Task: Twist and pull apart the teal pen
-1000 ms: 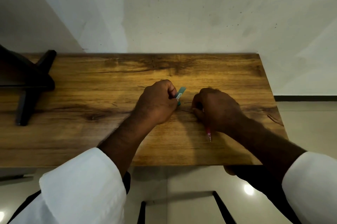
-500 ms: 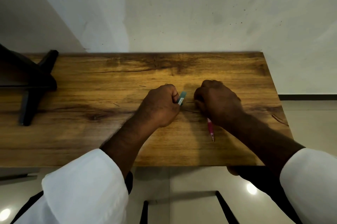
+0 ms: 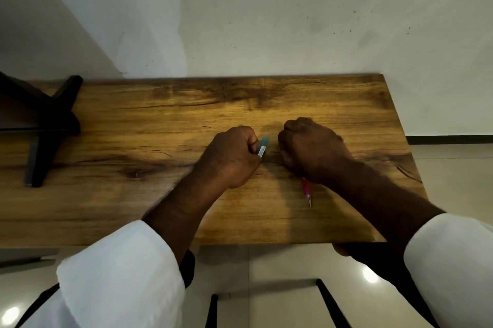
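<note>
My left hand rests on the wooden table with its fingers curled round a small teal object that bears a white label; only its upper end sticks out past my thumb. My right hand lies just to its right, curled into a fist round a red pen. The pen's tip end pokes out below the hand and points toward me. The two hands sit a little apart, near the table's middle.
A black stand with angled legs sits at the table's left end. The table's back edge meets a pale wall. Its right end and front edge drop to a tiled floor, where a dark frame shows.
Both hands have stayed together while the view shifted slightly. A bit more of the red pen shows below my right hand than a second ago.
</note>
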